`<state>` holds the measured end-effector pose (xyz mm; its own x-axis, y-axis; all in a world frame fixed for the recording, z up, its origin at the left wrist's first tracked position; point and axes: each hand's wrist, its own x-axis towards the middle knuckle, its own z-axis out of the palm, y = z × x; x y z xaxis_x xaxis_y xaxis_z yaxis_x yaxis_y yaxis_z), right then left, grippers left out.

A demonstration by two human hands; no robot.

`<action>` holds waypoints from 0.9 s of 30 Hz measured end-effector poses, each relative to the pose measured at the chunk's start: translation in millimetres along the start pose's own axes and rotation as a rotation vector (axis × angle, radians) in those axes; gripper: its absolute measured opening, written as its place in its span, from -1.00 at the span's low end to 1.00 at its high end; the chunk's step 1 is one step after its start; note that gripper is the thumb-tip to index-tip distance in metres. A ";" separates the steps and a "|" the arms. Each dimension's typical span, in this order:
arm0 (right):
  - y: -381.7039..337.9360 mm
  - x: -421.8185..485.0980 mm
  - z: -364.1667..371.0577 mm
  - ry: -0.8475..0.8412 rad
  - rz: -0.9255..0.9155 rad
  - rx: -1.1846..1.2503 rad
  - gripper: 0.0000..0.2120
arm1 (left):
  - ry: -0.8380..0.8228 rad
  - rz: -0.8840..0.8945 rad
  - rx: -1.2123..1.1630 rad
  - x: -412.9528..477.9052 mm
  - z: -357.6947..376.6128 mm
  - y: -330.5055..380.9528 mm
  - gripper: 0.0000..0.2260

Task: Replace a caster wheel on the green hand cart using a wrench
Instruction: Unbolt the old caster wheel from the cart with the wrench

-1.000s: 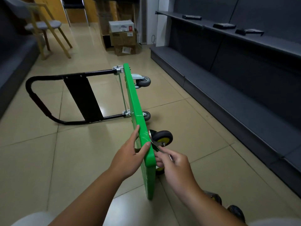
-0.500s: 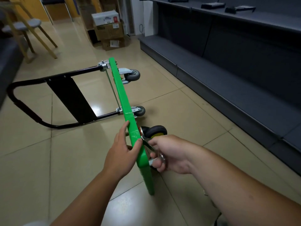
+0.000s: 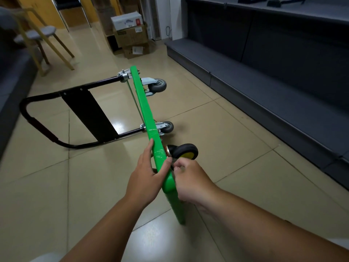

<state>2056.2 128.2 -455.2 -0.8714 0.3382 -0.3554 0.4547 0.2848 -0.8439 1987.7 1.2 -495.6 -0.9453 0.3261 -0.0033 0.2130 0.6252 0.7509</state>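
Caster [image 3: 184,153]: on cart's [image 3: 145,108] right face, just beyond right hand [image 3: 190,180].
Cart: on edge, long axis running away.
Left hand [image 3: 149,173]: grips top edge.
Right hand: curled, pinches wrench [image 3: 172,169], mostly hidden.

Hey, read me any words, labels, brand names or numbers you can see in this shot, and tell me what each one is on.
Nothing here can be read.
On the white box: blue print and a red patch, too blurred to read.
On the cardboard box beneath it: a white sticker, too small to read.
On the lower cardboard box: a white label, too blurred to read.
On the green cart: no lettering shows.
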 end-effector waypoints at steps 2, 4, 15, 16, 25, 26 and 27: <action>6.6 1.4 -0.3 0.004 -0.068 -0.023 -0.80 | 0.009 -0.010 0.005 1.9 -1.3 2.6 -0.29; 16.5 0.2 0.8 0.011 -0.152 -0.060 -0.80 | 0.020 -0.003 0.012 3.5 -2.2 3.1 -0.30; 101.7 19.1 25.5 0.133 -0.457 -0.364 -0.70 | 0.009 0.017 0.010 4.7 -6.1 1.3 -0.28; 111.2 28.6 28.0 0.146 -0.484 -0.392 -0.69 | 0.008 0.019 0.007 4.8 -6.1 1.2 -0.27; 129.0 71.4 31.0 0.126 -0.685 -0.474 -0.84 | -0.019 0.004 -0.066 6.3 -15.3 1.2 -0.29; 127.6 70.8 24.3 0.100 -0.667 -0.492 -0.87 | -0.024 0.005 -0.065 6.6 -15.7 2.0 -0.28; 126.5 70.3 15.3 0.058 -0.625 -0.523 -0.89 | -0.029 0.007 -0.061 7.1 -15.6 2.5 -0.28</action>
<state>2049.7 174.3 -593.0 -0.9881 0.0204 0.1523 -0.0722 0.8134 -0.5773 1977.6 -6.0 -483.4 -0.9360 0.3516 -0.0165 0.2035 0.5788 0.7896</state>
